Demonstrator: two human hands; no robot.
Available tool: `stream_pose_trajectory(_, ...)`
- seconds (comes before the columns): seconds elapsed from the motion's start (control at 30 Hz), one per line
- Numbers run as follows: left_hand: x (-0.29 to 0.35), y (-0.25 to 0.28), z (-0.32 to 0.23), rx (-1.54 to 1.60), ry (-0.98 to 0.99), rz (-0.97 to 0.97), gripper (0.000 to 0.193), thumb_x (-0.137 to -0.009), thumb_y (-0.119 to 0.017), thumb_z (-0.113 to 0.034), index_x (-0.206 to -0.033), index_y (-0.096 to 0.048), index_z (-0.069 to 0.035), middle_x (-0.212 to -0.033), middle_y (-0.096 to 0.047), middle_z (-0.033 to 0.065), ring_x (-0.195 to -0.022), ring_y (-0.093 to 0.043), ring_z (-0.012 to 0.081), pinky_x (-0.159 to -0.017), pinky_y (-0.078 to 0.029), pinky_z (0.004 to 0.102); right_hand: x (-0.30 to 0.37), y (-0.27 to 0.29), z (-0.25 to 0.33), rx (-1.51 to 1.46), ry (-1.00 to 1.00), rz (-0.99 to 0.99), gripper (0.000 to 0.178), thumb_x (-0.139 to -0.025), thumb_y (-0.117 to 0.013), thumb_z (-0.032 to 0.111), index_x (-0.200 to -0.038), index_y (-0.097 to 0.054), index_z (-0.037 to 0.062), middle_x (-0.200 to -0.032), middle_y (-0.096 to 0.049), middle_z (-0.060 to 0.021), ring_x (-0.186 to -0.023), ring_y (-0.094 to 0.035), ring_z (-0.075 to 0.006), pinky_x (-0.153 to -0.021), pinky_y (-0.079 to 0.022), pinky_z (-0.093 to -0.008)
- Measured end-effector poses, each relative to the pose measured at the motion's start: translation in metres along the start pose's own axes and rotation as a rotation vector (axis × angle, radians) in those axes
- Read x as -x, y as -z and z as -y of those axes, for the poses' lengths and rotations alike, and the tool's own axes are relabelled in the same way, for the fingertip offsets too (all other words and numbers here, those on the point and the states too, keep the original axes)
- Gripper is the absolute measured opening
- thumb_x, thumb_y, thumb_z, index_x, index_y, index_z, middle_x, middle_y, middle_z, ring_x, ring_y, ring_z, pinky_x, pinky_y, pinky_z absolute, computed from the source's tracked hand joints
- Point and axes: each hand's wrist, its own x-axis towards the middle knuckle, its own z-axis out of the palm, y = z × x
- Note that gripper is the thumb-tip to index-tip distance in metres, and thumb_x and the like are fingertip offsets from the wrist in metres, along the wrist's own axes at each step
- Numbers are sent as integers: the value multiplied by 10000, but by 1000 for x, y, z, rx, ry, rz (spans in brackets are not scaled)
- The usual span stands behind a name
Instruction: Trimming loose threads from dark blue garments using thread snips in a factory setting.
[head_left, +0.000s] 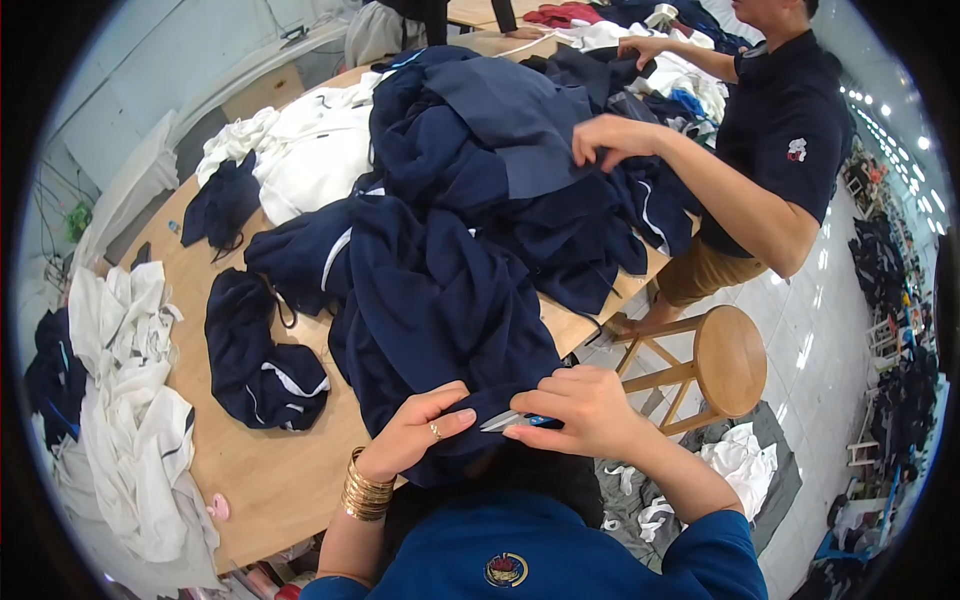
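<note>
A navy fabric garment spills off the table's near edge toward me. My left hand is closed on its edge, thumb on top. In my right hand are small thread snips with a bit of blue at the handle. Their blades point left over the dark cloth, close to my left thumb; whether they touch a thread is too small to tell. My right fingers also press against the garment's edge. Left of it on the table lies a bunched navy piece with white trim.
White garments lie along the left side of the wooden table; a white pile sits farther back. A co-worker at right reaches over the navy heap. A wooden stool and white cloth are at right.
</note>
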Motion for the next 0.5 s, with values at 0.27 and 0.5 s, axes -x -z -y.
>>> stream_pose_trajectory(0.27,0,-4,0,-31,-14,-23,186,-907,-552,-152,-868,-548,30,-785,-396,-16,-710,-381,55,-639,-333,202,9,-6,1,-76,-124,-89,245,-747,-715,336,-823,-635,116,-641,-560,7,-549,-556,-156,-506,-426,-263)
stream_pose_trajectory(0.5,-8,20,48,-477,-87,-447,276,-802,-684,-209,-816,-581,46,-680,-498,74,-623,-479,139,-603,-402,250,42,-21,-9,-301,-409,-287,209,-736,-735,208,-849,-631,66,-725,-647,-14,-579,-598,-156,-539,-469,-254)
